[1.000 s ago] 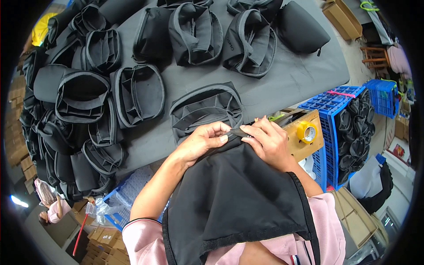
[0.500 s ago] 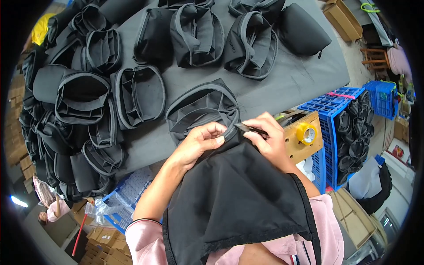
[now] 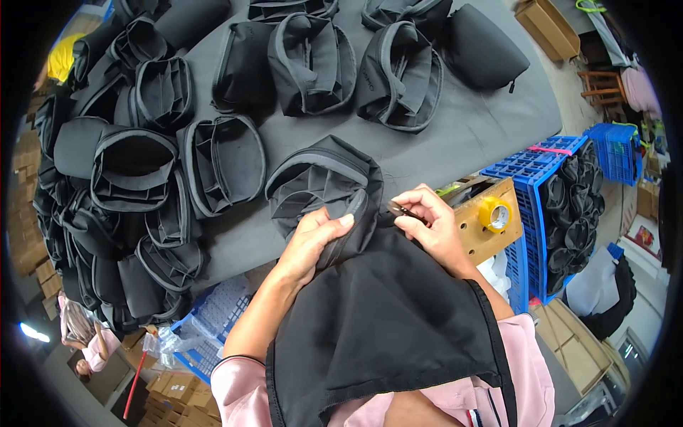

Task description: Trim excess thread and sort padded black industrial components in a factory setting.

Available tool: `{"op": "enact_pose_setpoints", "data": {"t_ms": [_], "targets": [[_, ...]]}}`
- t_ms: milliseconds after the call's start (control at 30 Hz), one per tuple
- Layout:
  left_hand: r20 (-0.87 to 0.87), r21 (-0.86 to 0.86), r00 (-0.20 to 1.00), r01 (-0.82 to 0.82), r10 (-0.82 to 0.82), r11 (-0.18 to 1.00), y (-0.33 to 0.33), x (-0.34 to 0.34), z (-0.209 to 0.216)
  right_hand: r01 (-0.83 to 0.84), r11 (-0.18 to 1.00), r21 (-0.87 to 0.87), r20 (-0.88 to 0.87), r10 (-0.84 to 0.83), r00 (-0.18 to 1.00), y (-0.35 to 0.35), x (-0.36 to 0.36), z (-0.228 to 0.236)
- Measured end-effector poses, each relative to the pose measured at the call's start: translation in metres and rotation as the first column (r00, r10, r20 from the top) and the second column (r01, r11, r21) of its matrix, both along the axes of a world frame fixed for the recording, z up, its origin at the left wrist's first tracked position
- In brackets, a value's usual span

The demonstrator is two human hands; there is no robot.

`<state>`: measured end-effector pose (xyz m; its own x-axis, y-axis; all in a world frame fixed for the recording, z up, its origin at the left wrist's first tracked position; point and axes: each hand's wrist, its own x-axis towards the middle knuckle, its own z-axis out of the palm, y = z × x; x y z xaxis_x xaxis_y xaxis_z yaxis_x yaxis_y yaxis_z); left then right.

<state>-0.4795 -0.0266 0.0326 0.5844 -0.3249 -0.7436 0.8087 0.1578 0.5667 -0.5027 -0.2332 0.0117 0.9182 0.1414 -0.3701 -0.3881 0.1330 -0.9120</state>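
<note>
A black zip pouch [image 3: 324, 160] stands unzipped at the table's near edge, its mouth and inner dividers facing up. My left hand [image 3: 311, 245] grips its near rim, thumb pressed on the grey edge and the other fingers partly hidden inside. Just right of the pouch, my right hand [image 3: 434, 220] is closed around small dark thread snips [image 3: 404, 211]; their metal tip points left, a little apart from the pouch. The fingers hide most of the tool. Below both hands spreads a black apron [image 3: 391, 306].
Several similar open pouches [image 3: 313, 64] cover the far and left parts of the grey table [image 3: 469, 135]. At right, a wooden board [image 3: 462, 228] carries a yellow tape roll [image 3: 494, 213], beside a blue crate [image 3: 530, 174] of pouches. Another person [image 3: 99, 349] is at lower left.
The snips' tip has drawn back right, away from the pouch rim. The pouch has turned in my left hand, and more of its right outer side shows.
</note>
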Motion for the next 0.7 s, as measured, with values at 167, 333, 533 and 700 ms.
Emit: {"op": "enact_pose_setpoints", "data": {"t_ms": [167,333,533,700], "targets": [[0.034,0.077,0.998,0.043,-0.046,0.996,0.006,-0.003,-0.003,-0.069,0.992,-0.11,0.122,0.082,0.989,0.009,0.01,0.0],[0.004,0.018,1.0,-0.018,0.018,1.0,0.006,-0.003,0.003,-0.068,0.944,-0.324,0.286,0.166,0.944,0.012,0.016,0.007],[0.034,0.031,0.999,0.03,-0.031,0.999,0.006,-0.003,0.002,-0.023,0.898,-0.44,0.436,0.236,0.869,0.008,0.022,0.007],[0.041,0.061,0.999,0.021,-0.024,0.998,0.005,-0.005,-0.001,-0.029,0.809,-0.588,0.486,0.381,0.787,0.002,0.028,0.01]]}}
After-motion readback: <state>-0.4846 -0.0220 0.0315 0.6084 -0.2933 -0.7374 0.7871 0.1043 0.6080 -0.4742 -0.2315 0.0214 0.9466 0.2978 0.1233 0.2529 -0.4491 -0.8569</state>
